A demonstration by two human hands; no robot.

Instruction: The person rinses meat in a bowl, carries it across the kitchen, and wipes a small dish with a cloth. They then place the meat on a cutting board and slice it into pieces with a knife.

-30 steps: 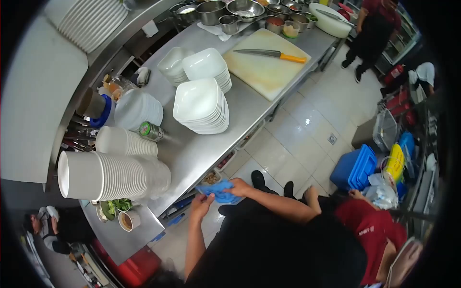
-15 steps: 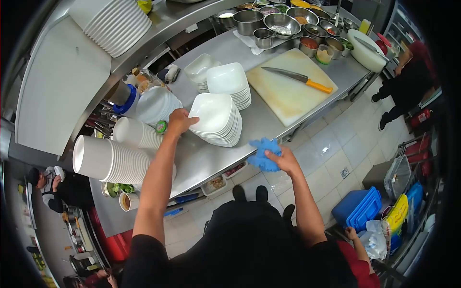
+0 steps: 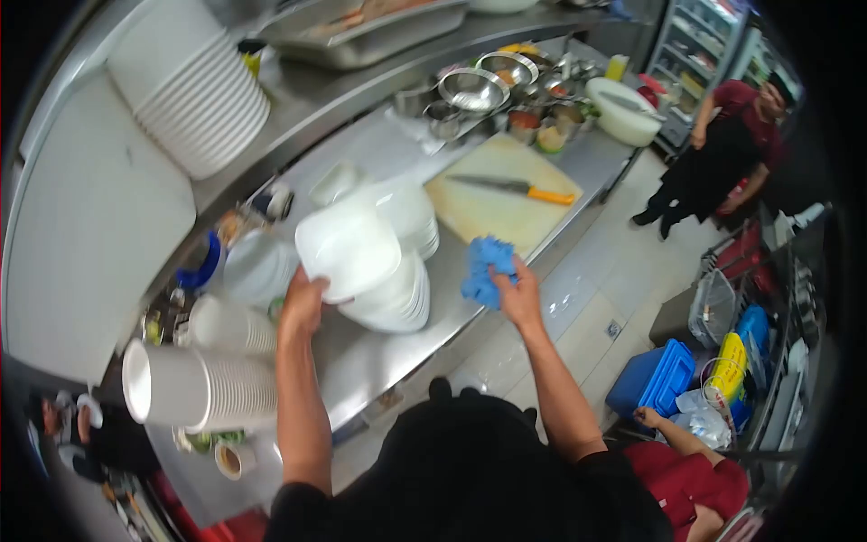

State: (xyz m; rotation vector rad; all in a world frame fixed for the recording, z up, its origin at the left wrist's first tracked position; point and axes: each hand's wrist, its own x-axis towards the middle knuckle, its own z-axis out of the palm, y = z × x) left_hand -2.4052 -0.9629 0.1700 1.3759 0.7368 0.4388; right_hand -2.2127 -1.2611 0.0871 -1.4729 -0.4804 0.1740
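Far left of the bowl stack (image 3: 404, 303): nested white tubs (image 3: 239, 388) lying on their side, small cup (image 3: 233, 462) by them. White round stack (image 3: 256, 268) is nearer the bowl stack, same side, on the worktop (image 3: 352, 372).

My left hand (image 3: 302, 305) is just left of the bowl stack, fingers closed on the near-left rim of a square white bowl (image 3: 350, 248). That bowl sits off to the stack's upper left, overlapping it in view; can't tell if they touch. More square bowls (image 3: 402, 212) directly behind the stack.

Right of the stack: cutting board (image 3: 456, 203) with orange-handled knife (image 3: 510, 186) flat on it. My right hand (image 3: 517, 294), also right of the stack, is partly closed, pinching a crumpled blue wad (image 3: 488, 269) in front of the board.
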